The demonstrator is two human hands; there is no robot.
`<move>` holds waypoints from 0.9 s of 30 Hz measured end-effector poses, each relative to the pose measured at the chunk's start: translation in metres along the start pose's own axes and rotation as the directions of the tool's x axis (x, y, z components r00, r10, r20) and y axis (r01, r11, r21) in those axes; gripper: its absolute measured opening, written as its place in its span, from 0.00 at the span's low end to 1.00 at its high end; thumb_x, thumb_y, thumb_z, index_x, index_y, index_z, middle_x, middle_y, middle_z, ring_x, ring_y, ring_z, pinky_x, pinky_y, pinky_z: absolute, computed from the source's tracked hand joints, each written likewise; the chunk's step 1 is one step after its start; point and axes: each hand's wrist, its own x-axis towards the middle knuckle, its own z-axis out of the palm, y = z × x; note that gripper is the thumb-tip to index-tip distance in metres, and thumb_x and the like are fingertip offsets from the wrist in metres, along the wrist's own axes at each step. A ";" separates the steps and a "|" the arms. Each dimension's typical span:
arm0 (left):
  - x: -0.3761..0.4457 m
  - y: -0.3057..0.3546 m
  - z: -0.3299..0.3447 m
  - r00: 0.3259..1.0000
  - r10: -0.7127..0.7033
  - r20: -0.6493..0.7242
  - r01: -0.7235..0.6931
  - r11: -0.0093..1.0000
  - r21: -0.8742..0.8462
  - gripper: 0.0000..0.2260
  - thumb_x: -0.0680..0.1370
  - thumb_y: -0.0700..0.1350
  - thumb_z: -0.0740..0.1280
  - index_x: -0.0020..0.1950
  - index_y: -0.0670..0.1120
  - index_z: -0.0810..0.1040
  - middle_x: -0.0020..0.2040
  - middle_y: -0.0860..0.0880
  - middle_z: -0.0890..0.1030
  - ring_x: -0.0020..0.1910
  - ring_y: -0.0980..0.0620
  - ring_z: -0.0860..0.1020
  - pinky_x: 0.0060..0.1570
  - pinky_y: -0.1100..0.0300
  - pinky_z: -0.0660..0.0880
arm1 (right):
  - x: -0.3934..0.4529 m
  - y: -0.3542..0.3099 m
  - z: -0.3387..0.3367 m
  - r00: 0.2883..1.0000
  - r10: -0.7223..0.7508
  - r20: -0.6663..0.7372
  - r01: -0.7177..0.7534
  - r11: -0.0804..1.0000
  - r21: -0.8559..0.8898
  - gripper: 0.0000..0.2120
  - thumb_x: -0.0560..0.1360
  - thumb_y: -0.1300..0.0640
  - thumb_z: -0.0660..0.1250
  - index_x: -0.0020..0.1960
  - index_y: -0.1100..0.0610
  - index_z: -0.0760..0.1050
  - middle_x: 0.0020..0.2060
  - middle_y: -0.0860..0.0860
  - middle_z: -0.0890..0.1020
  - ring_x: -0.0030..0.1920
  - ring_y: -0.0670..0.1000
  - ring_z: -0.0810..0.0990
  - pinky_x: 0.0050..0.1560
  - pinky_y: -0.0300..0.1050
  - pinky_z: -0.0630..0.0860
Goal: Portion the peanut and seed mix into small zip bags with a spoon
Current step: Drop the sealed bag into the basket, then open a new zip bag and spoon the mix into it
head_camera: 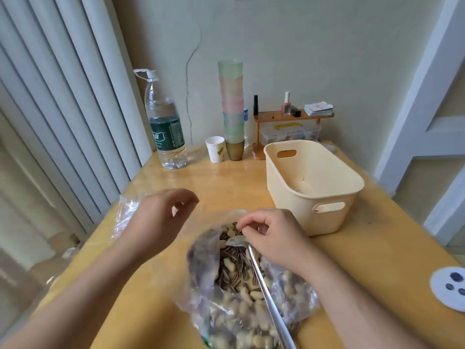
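A single head-worn camera looks forward and steeply down over a wooden table (226, 177), wide-angle enough that the door frames and radiator fins bow at the edges. Both forearms enter from the bottom corners, so the view sits just behind and above them. The left hand (161, 217) and right hand (271, 235) fill the lower centre, very near the lens, over the open bag of peanuts and seeds (241, 285). The table's far edge meets the wall (cracked plaster, facing the camera) in the upper half. No second view exists to overlap.
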 end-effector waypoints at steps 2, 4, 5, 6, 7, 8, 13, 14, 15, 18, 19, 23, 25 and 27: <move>0.001 -0.037 -0.001 0.998 -0.057 -0.006 0.057 0.987 0.149 0.09 0.81 0.41 0.71 0.52 0.55 0.87 0.49 0.56 0.84 0.40 0.60 0.78 0.42 0.70 0.72 | -0.004 0.002 0.008 0.999 -0.025 -0.036 0.025 1.000 -0.003 0.10 0.76 0.60 0.73 0.46 0.45 0.87 0.39 0.41 0.84 0.34 0.41 0.77 0.39 0.29 0.69; -0.002 -0.066 0.004 0.991 -0.118 0.068 0.103 0.976 0.194 0.10 0.80 0.40 0.72 0.54 0.56 0.87 0.52 0.54 0.83 0.42 0.58 0.77 0.42 0.74 0.68 | -0.005 0.002 0.013 0.996 -0.061 -0.061 0.060 0.998 -0.017 0.10 0.76 0.61 0.73 0.47 0.47 0.88 0.38 0.37 0.82 0.34 0.39 0.77 0.38 0.27 0.68; -0.004 -0.076 0.009 0.986 -0.115 0.121 0.087 0.972 0.217 0.11 0.79 0.42 0.74 0.57 0.56 0.86 0.54 0.53 0.82 0.44 0.58 0.77 0.43 0.72 0.68 | -0.005 0.001 0.014 0.993 -0.089 -0.074 0.087 0.996 -0.031 0.10 0.75 0.63 0.73 0.47 0.48 0.88 0.37 0.36 0.81 0.35 0.37 0.78 0.38 0.26 0.68; -0.007 -0.085 0.014 0.979 -0.114 0.169 0.072 0.970 0.233 0.14 0.76 0.44 0.76 0.60 0.57 0.85 0.56 0.53 0.81 0.46 0.57 0.76 0.45 0.69 0.69 | -0.004 0.000 0.013 0.988 -0.120 -0.094 0.116 0.992 -0.045 0.10 0.75 0.64 0.73 0.47 0.49 0.88 0.36 0.35 0.80 0.35 0.37 0.78 0.38 0.25 0.68; -0.010 -0.092 0.021 0.972 -0.125 0.199 0.076 0.968 0.239 0.17 0.74 0.46 0.77 0.62 0.57 0.84 0.57 0.53 0.80 0.49 0.56 0.76 0.48 0.66 0.69 | -0.005 0.000 0.013 0.983 -0.145 -0.116 0.139 0.989 -0.058 0.11 0.74 0.65 0.74 0.46 0.49 0.88 0.36 0.34 0.80 0.34 0.36 0.77 0.38 0.25 0.68; -0.014 -0.096 0.027 0.971 -0.140 0.196 0.092 0.967 0.238 0.18 0.74 0.46 0.76 0.63 0.57 0.83 0.57 0.53 0.80 0.52 0.55 0.77 0.50 0.64 0.70 | -0.005 -0.001 0.013 0.978 -0.161 -0.130 0.154 0.986 -0.067 0.11 0.74 0.65 0.74 0.46 0.49 0.88 0.36 0.34 0.80 0.34 0.36 0.77 0.38 0.25 0.67; -0.026 -0.090 0.041 0.990 -0.138 0.001 0.134 0.966 0.219 0.12 0.71 0.51 0.67 0.50 0.58 0.87 0.52 0.55 0.82 0.53 0.50 0.80 0.48 0.54 0.75 | -0.009 -0.002 0.018 0.974 -0.206 -0.100 0.192 0.973 -0.131 0.10 0.74 0.65 0.74 0.47 0.51 0.88 0.37 0.34 0.79 0.36 0.35 0.77 0.39 0.25 0.68; -0.026 -0.086 0.037 0.991 -0.130 -0.043 0.136 0.968 0.213 0.12 0.71 0.53 0.69 0.52 0.58 0.87 0.54 0.55 0.82 0.52 0.49 0.79 0.49 0.52 0.75 | -0.009 -0.002 0.018 0.974 -0.205 -0.095 0.191 0.972 -0.137 0.10 0.74 0.65 0.74 0.47 0.51 0.88 0.37 0.33 0.78 0.36 0.35 0.77 0.39 0.24 0.67; -0.025 -0.084 0.033 0.988 -0.114 -0.102 0.134 0.967 0.218 0.10 0.73 0.55 0.73 0.53 0.59 0.87 0.55 0.55 0.83 0.51 0.48 0.79 0.51 0.51 0.75 | -0.009 -0.002 0.018 0.975 -0.203 -0.095 0.188 0.972 -0.140 0.10 0.75 0.65 0.74 0.47 0.51 0.88 0.36 0.33 0.78 0.36 0.34 0.77 0.39 0.24 0.67; -0.020 -0.072 0.016 0.963 -0.090 -0.256 0.154 0.958 0.243 0.08 0.81 0.59 0.70 0.54 0.61 0.87 0.57 0.59 0.84 0.56 0.45 0.78 0.53 0.45 0.73 | -0.011 -0.002 0.017 0.975 -0.198 -0.105 0.184 0.974 -0.131 0.10 0.75 0.65 0.74 0.47 0.52 0.88 0.35 0.34 0.78 0.36 0.35 0.78 0.39 0.24 0.67; -0.018 -0.066 0.010 0.953 -0.091 -0.290 0.155 0.966 0.205 0.08 0.81 0.59 0.69 0.54 0.62 0.87 0.57 0.61 0.84 0.57 0.45 0.78 0.54 0.44 0.73 | -0.011 -0.002 0.016 0.975 -0.194 -0.112 0.180 0.976 -0.122 0.10 0.75 0.65 0.74 0.47 0.52 0.88 0.35 0.34 0.78 0.36 0.36 0.78 0.39 0.24 0.67; -0.009 -0.015 -0.008 0.913 -0.221 -0.342 0.084 0.924 -0.373 0.05 0.81 0.52 0.71 0.49 0.63 0.85 0.46 0.63 0.86 0.48 0.58 0.83 0.48 0.58 0.79 | -0.012 0.002 0.012 0.975 -0.163 -0.149 0.156 0.986 -0.055 0.11 0.75 0.63 0.74 0.48 0.47 0.87 0.35 0.34 0.79 0.31 0.43 0.75 0.37 0.28 0.67; -0.007 0.021 -0.006 0.930 -0.177 -0.321 -0.019 0.852 -0.524 0.05 0.82 0.48 0.70 0.50 0.58 0.84 0.44 0.59 0.87 0.44 0.60 0.83 0.45 0.64 0.78 | -0.013 0.002 0.013 0.968 -0.155 -0.199 0.167 0.985 0.046 0.11 0.76 0.58 0.74 0.52 0.43 0.85 0.38 0.39 0.81 0.33 0.47 0.76 0.39 0.34 0.73; -0.006 0.048 0.012 0.962 -0.099 -0.256 -0.069 0.815 -0.575 0.04 0.82 0.47 0.69 0.50 0.55 0.83 0.45 0.55 0.87 0.43 0.55 0.84 0.44 0.60 0.80 | -0.012 -0.001 0.012 0.954 -0.121 -0.275 0.177 0.966 0.189 0.09 0.75 0.52 0.74 0.53 0.41 0.82 0.40 0.45 0.83 0.38 0.49 0.80 0.43 0.43 0.79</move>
